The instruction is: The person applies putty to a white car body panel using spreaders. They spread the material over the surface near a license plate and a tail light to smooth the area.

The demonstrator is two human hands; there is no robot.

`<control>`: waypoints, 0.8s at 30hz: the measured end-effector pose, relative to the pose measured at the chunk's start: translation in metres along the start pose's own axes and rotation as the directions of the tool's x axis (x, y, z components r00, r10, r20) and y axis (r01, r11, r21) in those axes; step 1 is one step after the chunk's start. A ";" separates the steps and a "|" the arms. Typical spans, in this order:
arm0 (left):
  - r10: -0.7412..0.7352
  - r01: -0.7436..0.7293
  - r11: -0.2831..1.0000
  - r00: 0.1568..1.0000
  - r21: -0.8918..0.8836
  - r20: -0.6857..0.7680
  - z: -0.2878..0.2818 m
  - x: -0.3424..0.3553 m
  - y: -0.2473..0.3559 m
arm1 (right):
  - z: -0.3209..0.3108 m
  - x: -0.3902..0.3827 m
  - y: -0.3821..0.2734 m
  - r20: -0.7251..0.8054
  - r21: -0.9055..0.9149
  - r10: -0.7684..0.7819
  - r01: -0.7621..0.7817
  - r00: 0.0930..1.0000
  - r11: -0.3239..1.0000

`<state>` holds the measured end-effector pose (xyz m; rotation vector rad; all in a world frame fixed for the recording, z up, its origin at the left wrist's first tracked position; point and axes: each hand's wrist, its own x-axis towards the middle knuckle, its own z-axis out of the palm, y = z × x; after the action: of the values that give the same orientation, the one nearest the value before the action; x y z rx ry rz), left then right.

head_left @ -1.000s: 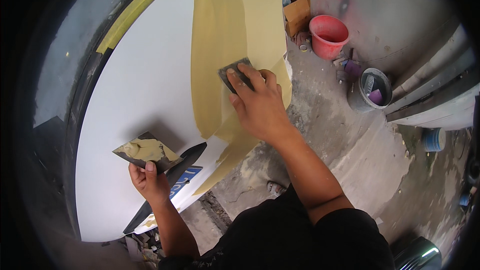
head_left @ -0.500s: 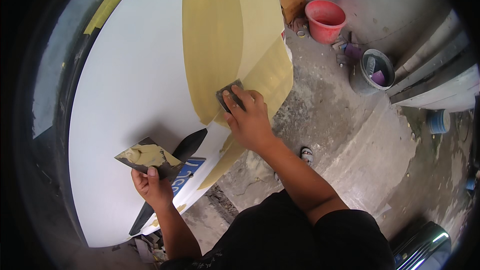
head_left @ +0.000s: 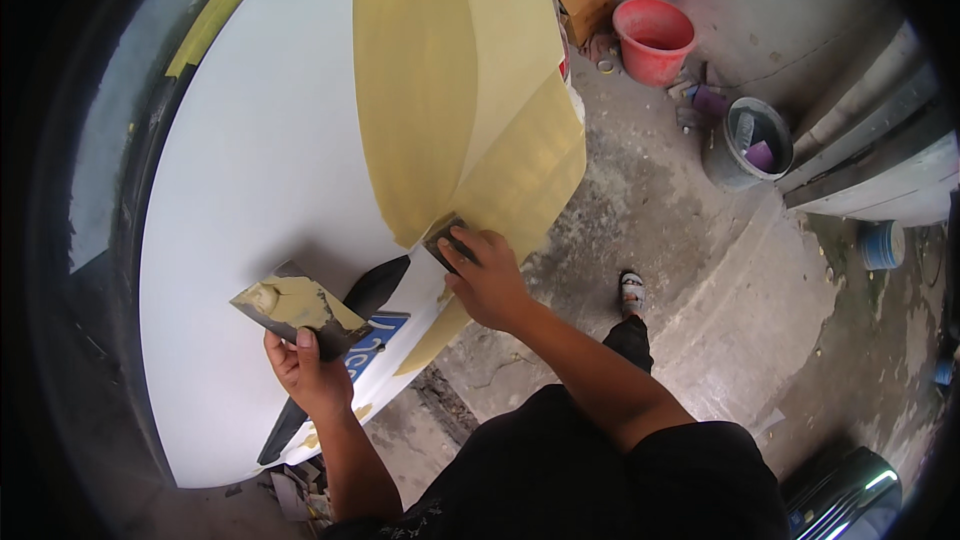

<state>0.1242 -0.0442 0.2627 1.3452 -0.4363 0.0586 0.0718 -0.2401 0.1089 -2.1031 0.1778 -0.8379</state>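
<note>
White panelling fills ten o'clock; a putty-laden plate is held at eight by the left hand, presumably for reach; a spreader is finger-braced centrally by the right hand, presumably for control.

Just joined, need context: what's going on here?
A person is at a white car panel partly covered in a yellowish coat. The right hand holds a small dark spreader at the coat's lower part. The left hand holds a dark plate bearing similar-coloured paste.
</note>
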 end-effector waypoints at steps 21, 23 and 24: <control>-0.022 -0.011 0.932 0.996 -0.361 -0.088 0.143 -0.011 0.029 | -0.225 0.240 -0.028 -0.181 -0.381 -0.382 0.293 0.906 0.877; -0.037 -0.009 0.934 0.992 -0.356 -0.121 0.143 -0.014 0.027 | -0.233 0.272 -0.029 -0.159 -0.415 -0.424 0.330 0.892 0.848; -0.037 -0.013 0.940 0.989 -0.341 -0.140 0.141 -0.017 0.025 | -0.234 0.283 -0.031 -0.144 -0.430 -0.444 0.348 0.884 0.833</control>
<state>0.0634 -0.1685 0.3023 0.9932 -0.2991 0.0667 0.1384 -0.4888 0.3724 -2.4555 0.0287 -1.4105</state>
